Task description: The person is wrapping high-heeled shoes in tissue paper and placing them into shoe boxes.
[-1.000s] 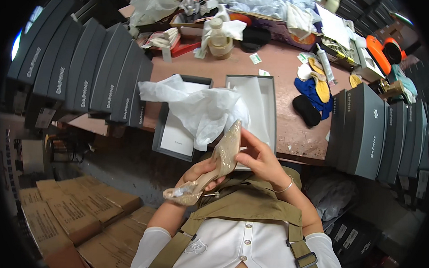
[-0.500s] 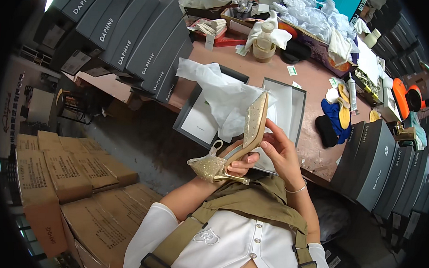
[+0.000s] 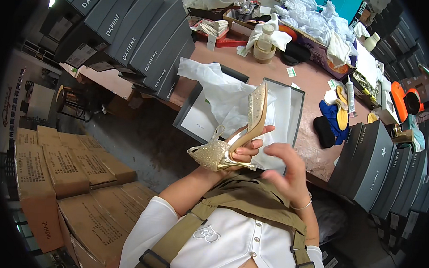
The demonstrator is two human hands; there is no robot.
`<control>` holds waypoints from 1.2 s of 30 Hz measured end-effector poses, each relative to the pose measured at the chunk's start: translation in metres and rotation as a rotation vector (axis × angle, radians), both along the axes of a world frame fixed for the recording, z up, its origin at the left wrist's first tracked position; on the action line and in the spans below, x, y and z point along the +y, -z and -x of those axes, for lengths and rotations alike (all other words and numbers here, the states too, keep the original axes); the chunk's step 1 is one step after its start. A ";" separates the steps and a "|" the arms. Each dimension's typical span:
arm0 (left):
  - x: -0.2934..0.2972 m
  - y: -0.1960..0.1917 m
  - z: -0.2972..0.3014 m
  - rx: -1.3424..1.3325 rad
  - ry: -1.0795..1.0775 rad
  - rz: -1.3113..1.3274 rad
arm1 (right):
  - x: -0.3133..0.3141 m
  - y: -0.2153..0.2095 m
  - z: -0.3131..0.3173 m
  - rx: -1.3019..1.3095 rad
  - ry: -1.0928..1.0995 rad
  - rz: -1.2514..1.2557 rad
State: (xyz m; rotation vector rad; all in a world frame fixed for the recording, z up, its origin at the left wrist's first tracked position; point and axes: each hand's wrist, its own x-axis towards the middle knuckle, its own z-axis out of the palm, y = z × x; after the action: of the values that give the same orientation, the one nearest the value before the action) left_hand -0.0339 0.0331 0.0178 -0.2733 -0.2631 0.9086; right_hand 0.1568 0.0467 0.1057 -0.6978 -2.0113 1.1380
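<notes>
A cluttered stockroom: a brown table (image 3: 311, 80) runs across the top, with dark grey shoe boxes (image 3: 147, 42) stacked along its left edge and more boxes (image 3: 374, 168) standing at its right end. On the floor to the left sit brown cartons (image 3: 76, 176).

At the table's near edge lies an open box (image 3: 295, 108), its lid (image 3: 196, 114) just beside it on the left, both lined with loose white tissue (image 3: 225, 94).

The left hand (image 3: 244, 151) grasps a gold glittered high-heeled shoe (image 3: 233, 139) above the near edge, in front of the open box — toe pointing left, heel end rising up toward the tissue. Fingers (image 3: 252, 145) wrap around the sole near the middle.

The right hand (image 3: 288, 172) hangs just right of the shoe, released, fingers loosely curled and holding nothing; a thin bracelet (image 3: 302, 205) circles its wrist.

Farther back on the table stand a tape roll (image 3: 264, 50) with a small bottle on it, heaps of white paper, and — toward the right — blue and yellow insoles (image 3: 335, 112) next to a black pad (image 3: 324, 131).
</notes>
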 end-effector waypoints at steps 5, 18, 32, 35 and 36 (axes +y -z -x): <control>0.011 -0.002 0.003 0.764 -0.006 0.072 | -0.005 0.005 0.012 -0.168 0.010 -0.263; 0.001 -0.071 0.040 2.288 -0.679 -0.759 | 0.024 0.010 0.039 0.655 -0.099 1.018; 0.048 0.014 0.032 2.313 -0.541 -0.944 | 0.045 0.155 0.017 -0.679 0.259 0.223; 0.040 0.006 0.041 2.025 -0.683 -0.635 | 0.049 0.098 -0.006 -0.363 0.188 0.409; 0.039 0.002 0.038 1.859 -0.647 -0.569 | 0.045 0.077 -0.007 -0.425 0.094 0.204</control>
State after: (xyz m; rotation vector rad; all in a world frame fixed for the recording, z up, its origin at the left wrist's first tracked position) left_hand -0.0720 0.0725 0.0154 1.2577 1.1730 1.3139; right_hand 0.1642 0.0916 0.0286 -1.2110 -2.1936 1.2280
